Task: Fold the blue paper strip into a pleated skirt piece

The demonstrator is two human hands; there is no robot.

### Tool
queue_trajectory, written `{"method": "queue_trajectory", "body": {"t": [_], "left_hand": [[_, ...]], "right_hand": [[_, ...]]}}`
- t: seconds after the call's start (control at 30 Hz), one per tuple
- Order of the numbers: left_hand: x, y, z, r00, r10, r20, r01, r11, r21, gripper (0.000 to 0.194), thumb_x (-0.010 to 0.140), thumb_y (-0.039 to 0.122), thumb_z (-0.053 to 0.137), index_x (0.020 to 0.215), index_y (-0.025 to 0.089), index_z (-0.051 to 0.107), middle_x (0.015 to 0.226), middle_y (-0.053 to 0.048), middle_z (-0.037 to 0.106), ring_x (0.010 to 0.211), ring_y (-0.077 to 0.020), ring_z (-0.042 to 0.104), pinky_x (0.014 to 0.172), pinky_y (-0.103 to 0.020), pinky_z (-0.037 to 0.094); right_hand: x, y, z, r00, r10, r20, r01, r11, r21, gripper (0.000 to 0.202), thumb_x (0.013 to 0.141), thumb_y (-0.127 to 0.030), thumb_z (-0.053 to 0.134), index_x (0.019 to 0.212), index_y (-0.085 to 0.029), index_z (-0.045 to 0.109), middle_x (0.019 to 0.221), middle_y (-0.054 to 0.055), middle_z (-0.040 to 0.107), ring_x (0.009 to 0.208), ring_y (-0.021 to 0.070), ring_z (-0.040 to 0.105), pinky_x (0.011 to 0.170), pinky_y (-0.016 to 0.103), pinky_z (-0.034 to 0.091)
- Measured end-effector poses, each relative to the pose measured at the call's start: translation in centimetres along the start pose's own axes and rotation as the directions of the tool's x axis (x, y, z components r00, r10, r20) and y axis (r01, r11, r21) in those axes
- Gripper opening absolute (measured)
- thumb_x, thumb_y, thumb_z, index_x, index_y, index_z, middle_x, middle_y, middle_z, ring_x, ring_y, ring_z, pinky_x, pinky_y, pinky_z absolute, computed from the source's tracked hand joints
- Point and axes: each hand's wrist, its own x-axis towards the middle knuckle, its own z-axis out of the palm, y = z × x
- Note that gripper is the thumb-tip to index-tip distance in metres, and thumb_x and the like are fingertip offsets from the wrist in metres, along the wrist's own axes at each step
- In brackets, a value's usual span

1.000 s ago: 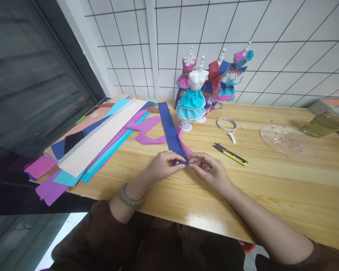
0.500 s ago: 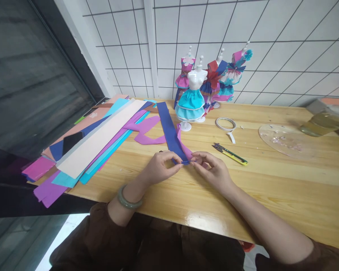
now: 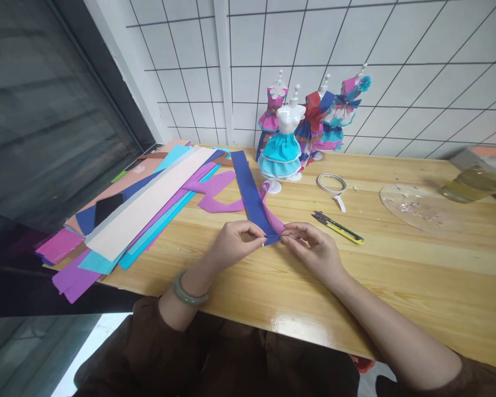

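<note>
Both hands meet at the near end of a long blue strip (image 3: 251, 194) that lies flat on the wooden table (image 3: 397, 275) and runs away toward the wall. The left hand (image 3: 231, 245), with a green bangle (image 3: 187, 291) on its wrist, pinches the left corner of that end between thumb and forefinger, the other fingers curled loosely under. The right hand (image 3: 316, 251) pinches the right corner in the same way, fingertips nearly touching those of the left, and its fingers also rest on a pink strip (image 3: 273, 216) that lies just beside and partly under the blue one. Beyond the strips stands a small white mannequin (image 3: 284, 144) in a turquoise skirt, with more dressed mannequins (image 3: 326, 118) close behind it by the tiled wall. A roll of tape (image 3: 332, 183) and a yellow-handled cutter (image 3: 339, 227) lie to the right, well apart from the hands, and a stack of coloured sheets (image 3: 140, 207) lies to the left. Compared with half a second ago, the grip is the same but the fingertips have drawn a little closer together, and the blue end sits slightly more folded between them; nothing else on the table has shifted.
</note>
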Motion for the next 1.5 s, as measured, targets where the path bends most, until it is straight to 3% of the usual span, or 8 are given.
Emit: {"method": "queue_trajectory", "body": {"t": [0.17, 0.57, 0.93, 1.1, 1.27, 1.5], "left_hand": [[0.03, -0.43, 0.25, 0.996, -0.082, -0.023, 0.080, 0.994, -0.080, 0.012, 0.070, 0.025, 0.060, 0.074, 0.014, 0.060, 0.073, -0.005, 0.063, 0.070, -0.0141, 0.059, 0.067, -0.026, 0.047], [0.26, -0.16, 0.24, 0.998, -0.029, -0.061, 0.025, 0.998, -0.052, 0.011, 0.069, 0.021, 0.059, 0.078, 0.015, 0.058, 0.078, -0.004, 0.061, 0.073, -0.0127, 0.056, 0.071, -0.026, 0.045], [0.24, 0.02, 0.41, 0.992, -0.107, 0.060, 0.117, 0.975, -0.187, 0.017, 0.069, 0.020, 0.061, 0.083, 0.013, 0.055, 0.079, -0.005, 0.060, 0.072, -0.0104, 0.055, 0.070, -0.024, 0.044], [0.16, 0.27, 0.51, 0.989, -0.109, 0.098, 0.128, 0.970, -0.207, 0.024, 0.069, 0.023, 0.062, 0.090, 0.014, 0.055, 0.083, -0.005, 0.059, 0.073, -0.0100, 0.054, 0.070, -0.024, 0.044], [0.06, 0.20, 0.47, 0.979, -0.122, 0.161, 0.138, 0.986, -0.090, 0.034, 0.068, 0.032, 0.064, 0.096, 0.014, 0.058, 0.082, -0.005, 0.059, 0.074, -0.0118, 0.053, 0.069, -0.025, 0.043], [0.16, 0.28, 0.47, 0.992, -0.011, 0.129, 0.012, 1.000, -0.008, 0.018, 0.076, 0.030, 0.055, 0.077, 0.013, 0.062, 0.082, -0.005, 0.060, 0.079, -0.0138, 0.055, 0.074, -0.026, 0.042]], "right_hand": [[-0.08, -0.04, 0.08, 1.000, 0.014, -0.010, -0.013, 0.999, 0.042, 0.024, 0.073, -0.031, 0.062, 0.094, -0.019, 0.060, 0.083, 0.006, 0.065, 0.075, 0.0160, 0.063, 0.071, 0.032, 0.053], [0.07, -0.27, 0.20, 0.998, 0.055, -0.017, -0.054, 0.995, 0.089, 0.025, 0.072, -0.031, 0.062, 0.093, -0.018, 0.059, 0.078, 0.006, 0.065, 0.070, 0.0151, 0.062, 0.066, 0.030, 0.053], [0.19, -0.83, 0.46, 0.997, 0.037, 0.070, -0.044, 0.995, 0.089, 0.025, 0.073, -0.033, 0.061, 0.093, -0.018, 0.060, 0.076, 0.004, 0.062, 0.055, 0.0110, 0.052, 0.054, 0.026, 0.046], [0.13, -0.71, 0.51, 0.997, 0.054, 0.055, -0.058, 0.995, 0.076, 0.024, 0.072, -0.034, 0.061, 0.090, -0.018, 0.061, 0.062, 0.000, 0.057, 0.047, 0.0096, 0.045, 0.046, 0.024, 0.040], [0.14, -0.79, 0.35, 0.998, 0.056, 0.020, -0.057, 0.997, 0.046, 0.023, 0.072, -0.033, 0.062, 0.089, -0.017, 0.062, 0.059, -0.001, 0.054, 0.048, 0.0089, 0.041, 0.045, 0.023, 0.036], [0.08, -0.80, 0.53, 0.999, 0.029, 0.024, -0.030, 0.999, 0.026, 0.024, 0.072, -0.032, 0.061, 0.089, -0.016, 0.063, 0.062, 0.001, 0.055, 0.048, 0.0076, 0.036, 0.044, 0.022, 0.033]]}}
